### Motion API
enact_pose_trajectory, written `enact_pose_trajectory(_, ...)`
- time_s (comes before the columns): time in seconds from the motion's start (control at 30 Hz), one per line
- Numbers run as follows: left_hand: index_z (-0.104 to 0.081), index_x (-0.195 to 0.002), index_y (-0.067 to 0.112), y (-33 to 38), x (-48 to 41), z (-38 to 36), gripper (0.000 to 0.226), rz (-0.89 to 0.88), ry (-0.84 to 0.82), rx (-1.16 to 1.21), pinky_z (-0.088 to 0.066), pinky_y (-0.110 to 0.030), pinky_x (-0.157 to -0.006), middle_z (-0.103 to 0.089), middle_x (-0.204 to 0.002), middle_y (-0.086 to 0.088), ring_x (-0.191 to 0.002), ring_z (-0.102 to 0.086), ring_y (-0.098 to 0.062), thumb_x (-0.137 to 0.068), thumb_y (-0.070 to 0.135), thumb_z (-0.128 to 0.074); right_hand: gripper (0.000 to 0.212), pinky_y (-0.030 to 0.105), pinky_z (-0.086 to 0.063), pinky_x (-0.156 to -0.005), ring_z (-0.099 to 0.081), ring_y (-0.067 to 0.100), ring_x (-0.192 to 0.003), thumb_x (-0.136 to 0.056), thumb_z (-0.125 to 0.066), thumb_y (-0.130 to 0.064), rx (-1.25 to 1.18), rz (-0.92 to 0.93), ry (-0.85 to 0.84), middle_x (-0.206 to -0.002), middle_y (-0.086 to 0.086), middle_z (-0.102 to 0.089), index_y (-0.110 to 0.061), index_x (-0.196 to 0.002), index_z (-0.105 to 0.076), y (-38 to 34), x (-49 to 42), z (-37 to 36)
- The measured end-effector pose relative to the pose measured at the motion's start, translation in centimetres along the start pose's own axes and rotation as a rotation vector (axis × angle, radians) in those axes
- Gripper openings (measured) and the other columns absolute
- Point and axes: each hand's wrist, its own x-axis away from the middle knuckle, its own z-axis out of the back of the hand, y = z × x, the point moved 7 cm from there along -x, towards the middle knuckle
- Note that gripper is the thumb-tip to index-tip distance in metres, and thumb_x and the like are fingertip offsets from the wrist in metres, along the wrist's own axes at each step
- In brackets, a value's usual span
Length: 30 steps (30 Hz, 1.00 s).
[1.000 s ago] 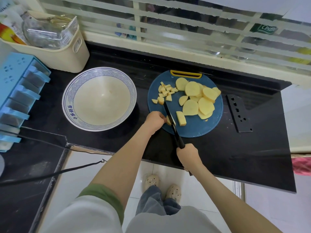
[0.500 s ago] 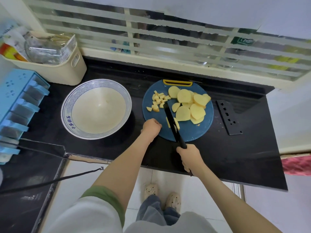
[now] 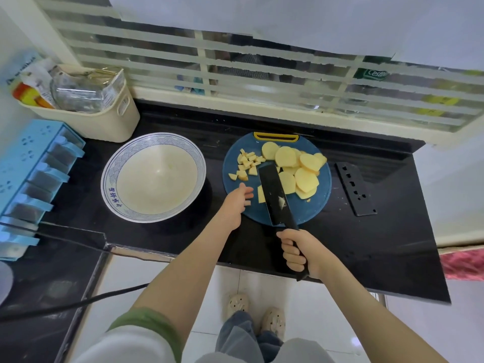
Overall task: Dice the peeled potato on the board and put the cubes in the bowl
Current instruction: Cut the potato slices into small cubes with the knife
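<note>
- Dicing is the step I log as in hand: the potato is sliced, a small share is cubed, and nothing has been moved across yet.
- Right grip (image 3: 301, 254): bare hand wrapped round the black handle of the knife (image 3: 273, 195), just over the desk's (image 3: 392, 244) near edge. The blade lies flat-side up over the near half of the board, with a pale smear on it.
- Left grip (image 3: 237, 203): fingers loose and spread, holding nothing. The fingertips are just beside a potato strip (image 3: 260, 193) at the blade's left. I cannot tell whether they touch it.
- Board (image 3: 309, 210): round and blue, mid-desk, its yellow handle toward the far edge.
- Potato slices (image 3: 301, 169): an overlapping heap on the far-right part of the board.
- Cubes (image 3: 247, 163): a small cluster on the far-left part of the board.
- Bowl (image 3: 154, 136): patterned rim, just left of the board and apart from it. I see no cubes in it.
- Black perforated plate (image 3: 355, 189): lies on the desk to the right of the board.
- Next move, as I judge it:
  - turn the blade edge-down;
  - curl the left fingers onto the strip, tips tucked clear;
  - cut it crosswise, then work through the heap before scooping the cubes into the bowl.
</note>
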Motion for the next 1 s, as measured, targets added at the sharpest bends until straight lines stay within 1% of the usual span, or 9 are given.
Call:
enact_pose_trajectory(0.13, -0.05, -0.133, 0.005, -0.5, -0.1, -2.0, 0.056, 0.097, -0.168, 0.326, -0.034, -0.031, -0.104, -0.058, -0.128, -0.009, -0.123, -0.05, -0.021, -0.104, 0.044, -0.022, 0.04, 0.021, -0.017, -0.037, -0.026, 0.011, -0.033, -0.091, -0.056, -0.021, -0.068, -0.048, -0.094, -0.047, -0.001, -0.03, -0.015, -0.056, -0.038, 0.8, -0.4, 0.0)
enact_pose_trajectory(0.23, -0.057, -0.122, 0.006, -1.0, -0.2, -2.9, 0.054, 0.148, -0.316, 0.549, -0.042, -0.037, -0.098, -0.064, -0.114, -0.011, -0.108, -0.057, -0.023, -0.102, 0.047, -0.027, 0.039, 0.02, -0.017, -0.034, -0.026, 0.01, -0.029, -0.086, -0.058, -0.022, -0.129, -0.055, -0.133, -0.044, -0.002, -0.029, -0.015, -0.054, -0.037, 1.0, -0.7, -0.3)
enact_pose_trajectory(0.33, -0.061, -0.106, 0.011, -1.2, -0.2, -2.8, 0.03, 0.123, -0.348, 0.512, -0.049, -0.033, -0.082, -0.064, -0.098, -0.007, -0.092, -0.06, -0.019, -0.102, 0.032, -0.04, 0.039, 0.02, -0.016, -0.035, -0.026, 0.009, -0.029, -0.085, -0.059, -0.023, -0.155, -0.043, -0.157, -0.043, -0.002, -0.029, -0.015, -0.054, -0.037, 0.9, -0.9, -0.5)
enact_pose_trajectory(0.47, -0.061, -0.104, 0.011, -1.1, -0.4, -2.9, 0.021, 0.097, -0.363, 0.499, -0.052, -0.032, -0.079, -0.065, -0.096, -0.007, -0.089, -0.061, -0.018, -0.101, 0.022, -0.043, 0.039, 0.021, -0.012, -0.038, -0.026, 0.009, -0.028, -0.085, -0.059, -0.022, -0.165, -0.046, -0.177, -0.043, -0.002, -0.03, -0.015, -0.054, -0.037, 0.7, -1.0, 0.1)
enact_pose_trajectory(0.63, -0.059, -0.106, 0.009, -0.7, -0.3, -3.4, 0.035, 0.139, -0.396, 0.549, -0.052, -0.036, -0.078, -0.066, -0.093, -0.008, -0.089, -0.063, -0.02, -0.103, 0.034, -0.035, 0.039, 0.02, -0.012, -0.038, -0.027, 0.009, -0.028, -0.086, -0.061, -0.023, -0.222, -0.039, -0.241, -0.043, -0.003, -0.03, -0.014, -0.057, -0.037, 0.4, -1.7, 0.4)
enact_pose_trajectory(0.7, -0.059, -0.109, 0.008, -0.5, -0.3, -3.6, 0.044, 0.157, -0.392, 0.56, -0.051, -0.038, -0.08, -0.065, -0.095, -0.008, -0.091, -0.063, -0.021, -0.102, 0.041, -0.031, 0.042, 0.019, -0.015, -0.035, -0.029, 0.009, -0.028, -0.08, -0.072, -0.023, -0.256, -0.022, -0.287, -0.042, -0.003, -0.031, -0.013, -0.058, -0.038, 0.3, -2.0, 0.1)
enact_pose_trajectory(0.77, -0.057, -0.119, 0.007, -0.4, -0.5, -3.8, 0.051, 0.173, -0.38, 0.568, -0.049, -0.042, -0.089, -0.065, -0.105, -0.011, -0.099, -0.062, -0.024, -0.102, 0.046, -0.028, 0.048, 0.019, -0.017, -0.034, -0.03, 0.009, -0.028, -0.069, -0.085, -0.024, -0.274, -0.009, -0.334, -0.042, -0.003, -0.032, -0.013, -0.058, -0.039, 0.1, -2.1, -0.2)
enact_pose_trajectory(0.83, -0.053, -0.129, 0.007, -0.4, -0.4, -4.1, 0.058, 0.194, -0.372, 0.574, -0.045, -0.045, -0.096, -0.063, -0.115, -0.013, -0.108, -0.058, -0.027, -0.101, 0.049, -0.026, 0.05, 0.019, -0.017, -0.034, -0.031, 0.009, -0.028, -0.064, -0.089, -0.025, -0.276, -0.005, -0.362, -0.042, -0.003, -0.033, -0.013, -0.058, -0.04, 0.0, -2.2, -0.5)
enact_pose_trajectory(1.0, -0.054, -0.129, 0.004, -0.4, -0.5, -4.2, 0.063, 0.243, -0.354, 0.643, -0.05, -0.044, -0.087, -0.066, -0.109, -0.015, -0.103, -0.061, -0.028, -0.098, 0.055, -0.031, 0.05, 0.018, -0.02, -0.032, -0.031, 0.01, -0.027, -0.065, -0.089, -0.025, -0.283, -0.007, -0.381, -0.041, -0.002, -0.033, -0.012, -0.058, -0.041, -0.1, -2.3, -0.9)
